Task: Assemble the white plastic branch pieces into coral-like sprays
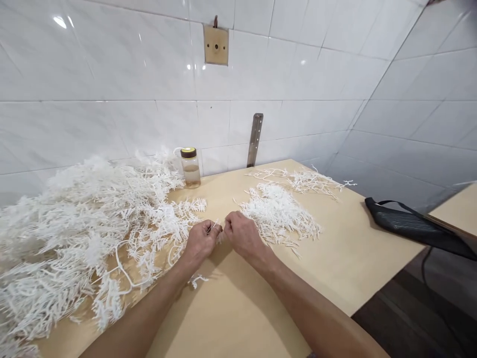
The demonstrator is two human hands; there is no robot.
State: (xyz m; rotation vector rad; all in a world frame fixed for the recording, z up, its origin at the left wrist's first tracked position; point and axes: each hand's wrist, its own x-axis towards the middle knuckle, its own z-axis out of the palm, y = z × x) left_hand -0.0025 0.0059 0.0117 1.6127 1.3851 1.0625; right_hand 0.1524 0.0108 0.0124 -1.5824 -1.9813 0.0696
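Note:
My left hand (201, 239) is closed in a pinch on a small white branching sprig, mostly hidden by the fingers. Close beside it, my right hand (246, 234) has its fingers curled together; what they hold, if anything, is hidden. Left of the hands spreads a large heap of white feathery artificial branches (85, 214). A smaller pile of loose white sprigs (279, 214) lies just beyond and right of my right hand. Behind that pile are thin bare white stems (316, 183). One small white scrap (197, 281) rests below my left hand.
Against the tiled wall stands a clear bottle (192, 175) with a dark and yellow lid. A perforated metal strip (255, 139) rises behind the tan table (335, 273). At the right table edge lies a black mesh bag (413, 226). A square wall plate (216, 45) is above.

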